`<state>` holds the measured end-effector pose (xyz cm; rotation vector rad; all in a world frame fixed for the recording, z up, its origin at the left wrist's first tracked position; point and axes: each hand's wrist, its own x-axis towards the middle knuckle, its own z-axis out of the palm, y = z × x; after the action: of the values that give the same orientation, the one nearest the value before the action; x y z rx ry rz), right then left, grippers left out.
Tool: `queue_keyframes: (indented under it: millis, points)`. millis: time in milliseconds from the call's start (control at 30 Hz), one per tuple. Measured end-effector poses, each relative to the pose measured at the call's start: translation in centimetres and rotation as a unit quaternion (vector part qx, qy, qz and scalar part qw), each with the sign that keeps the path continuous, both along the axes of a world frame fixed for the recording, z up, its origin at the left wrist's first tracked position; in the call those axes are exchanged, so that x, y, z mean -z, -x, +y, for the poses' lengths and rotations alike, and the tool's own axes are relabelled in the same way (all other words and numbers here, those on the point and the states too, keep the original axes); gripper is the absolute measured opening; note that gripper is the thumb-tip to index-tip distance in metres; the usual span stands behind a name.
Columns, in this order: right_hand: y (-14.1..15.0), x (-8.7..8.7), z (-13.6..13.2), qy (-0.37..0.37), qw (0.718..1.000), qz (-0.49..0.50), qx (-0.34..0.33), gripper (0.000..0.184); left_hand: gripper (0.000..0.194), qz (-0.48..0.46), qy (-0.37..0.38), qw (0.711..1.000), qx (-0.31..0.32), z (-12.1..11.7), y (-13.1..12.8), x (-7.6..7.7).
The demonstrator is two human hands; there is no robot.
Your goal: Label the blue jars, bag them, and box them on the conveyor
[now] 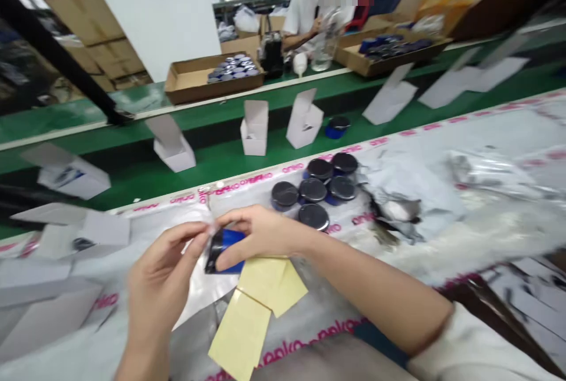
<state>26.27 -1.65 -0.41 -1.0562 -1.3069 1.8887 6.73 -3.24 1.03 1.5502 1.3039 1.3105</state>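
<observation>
My right hand [260, 233] is wrapped around a small blue jar with a black lid [223, 251], held on its side just above the table. My left hand [165, 275] pinches something thin and clear at the jar's left end, next to the lid. Below the jar lie yellow paper sheets [254, 310]. Several more blue jars with dark lids [315, 189] stand grouped just beyond my right hand.
Clear plastic sheeting with pink print [442, 204] covers the table. Open white cartons [254, 127] and a lone blue jar [337, 127] sit on the green conveyor belt [221, 157]. Across it a person in white [309, 9] works beside cardboard trays of jars [212, 77]. Flat white cartons [53, 251] lie at left.
</observation>
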Motion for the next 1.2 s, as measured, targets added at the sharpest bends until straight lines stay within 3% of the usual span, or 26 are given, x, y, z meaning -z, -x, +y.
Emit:
queue_keyframes:
  millis: [133,300,400,567,633,800,1033,1200]
  points:
    - [0.0,0.4,0.2,-0.002,0.999,-0.011,0.04,0.057,0.014,-0.014,-0.032,0.999,-0.03,-0.3,0.6,1.2]
    - [0.6,0.2,-0.3,-0.07,0.984,-0.042,0.159,0.058,0.018,-0.017,-0.114,0.993,0.019,-0.8,0.5,2.2]
    - [1.1,0.1,-0.3,-0.071,0.97,-0.04,0.231,0.061,0.02,-0.008,-0.126,0.991,0.045,-1.0,0.3,2.7]
    - [1.7,0.4,-0.3,0.057,0.975,0.079,0.199,0.051,0.018,0.082,-0.087,0.992,0.05,-1.3,0.4,3.3]
    - [2.0,0.7,-0.4,0.074,0.971,0.083,0.211,0.049,0.018,0.11,-0.088,0.989,0.053,-1.3,0.4,3.2]
    - [2.6,1.0,-0.4,0.028,0.971,0.032,0.237,0.051,0.021,0.107,-0.147,0.982,0.058,-1.1,-0.3,2.8]
    - [1.7,0.3,-0.5,0.079,0.975,0.132,0.163,0.052,0.022,0.075,-0.155,0.985,0.023,-0.2,0.1,2.6]
    - [1.4,1.1,-0.2,-0.033,0.973,0.012,0.227,0.032,0.018,0.097,-0.161,0.982,0.024,0.5,0.3,1.6]
